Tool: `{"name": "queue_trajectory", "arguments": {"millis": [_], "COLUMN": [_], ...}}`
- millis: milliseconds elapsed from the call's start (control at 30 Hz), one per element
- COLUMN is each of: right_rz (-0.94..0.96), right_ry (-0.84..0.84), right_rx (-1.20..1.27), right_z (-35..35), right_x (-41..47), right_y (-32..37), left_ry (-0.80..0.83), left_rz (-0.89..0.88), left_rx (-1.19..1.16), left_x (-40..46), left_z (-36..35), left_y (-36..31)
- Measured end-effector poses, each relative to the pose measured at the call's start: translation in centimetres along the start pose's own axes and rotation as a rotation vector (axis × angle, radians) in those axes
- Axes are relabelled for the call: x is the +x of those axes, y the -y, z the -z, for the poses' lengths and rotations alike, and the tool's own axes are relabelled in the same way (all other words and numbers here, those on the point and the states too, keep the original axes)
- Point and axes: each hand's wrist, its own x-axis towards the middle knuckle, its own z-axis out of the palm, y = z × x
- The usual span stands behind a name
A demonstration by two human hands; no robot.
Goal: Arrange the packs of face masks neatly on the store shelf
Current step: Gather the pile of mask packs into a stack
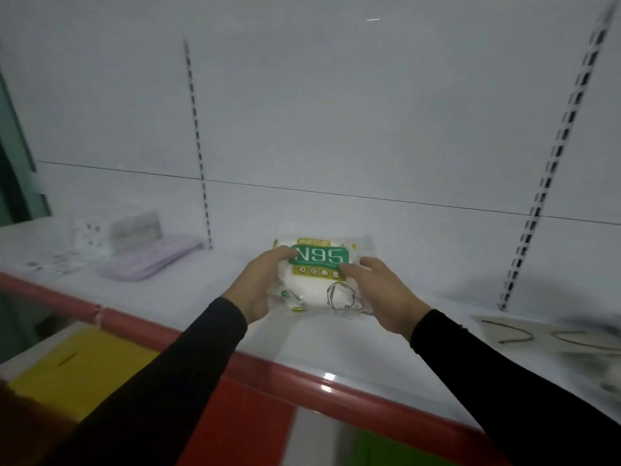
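partly hands (265,285) (379,290) cover n95 pack (317,264).

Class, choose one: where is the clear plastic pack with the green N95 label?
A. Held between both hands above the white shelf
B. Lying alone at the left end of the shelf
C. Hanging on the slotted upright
A: the left hand and right hand grip the clear plastic pack with the green N95 label from either side, over the white shelf.

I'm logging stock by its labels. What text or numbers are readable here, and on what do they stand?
"N95": large white characters on the green label of the mask pack, held by the left hand and right hand.
Small print and round icons on that label: too blurred to read.
Packs at left and right: nothing legible.
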Motion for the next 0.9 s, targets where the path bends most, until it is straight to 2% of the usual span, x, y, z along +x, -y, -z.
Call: {"name": "queue_trajectory", "arguments": {"millis": [133,233,467,633,733,833,900], "right_rz": [-0.060,-0.097,-0.135,-0.046,-0.061,-0.086,-0.083], "right_ry": [0.033,0.105,0.111,0.014,-0.028,-0.046,-0.049], "right_rx": [-0.046,-0.079,-0.098,-0.107,-0.242,-0.306,-0.311], "right_z": [-7.4,-12.3,-21.5,-24.1,-25.0,-25.4,-25.7], "right_x": [2.3,3.9,8.1,10.8,11.5,12.2,12.3], "right_y": [-0.6,-1.1,-1.4,-0.3,-0.2,-1.2,-1.4], "left_ry": [-0.092,-0.160,-0.058,-0.142,-0.198,-0.095,-0.059], "left_rz": [0.049,-0.021,-0.161,-0.218,-0.206,-0.103,-0.100], "left_rx": [0.097,0.202,0.563,0.589,0.607,0.677,0.729], "left_x": [0.8,2.2,7.0,9.7,11.3,12.1,12.3], "left_z": [7.8,13.0,21.5,23.2,23.7,24.2,24.2], "left_y": [-1.0,-1.6,-3.2,-6.3,-6.6,-5.5,-5.0]}}
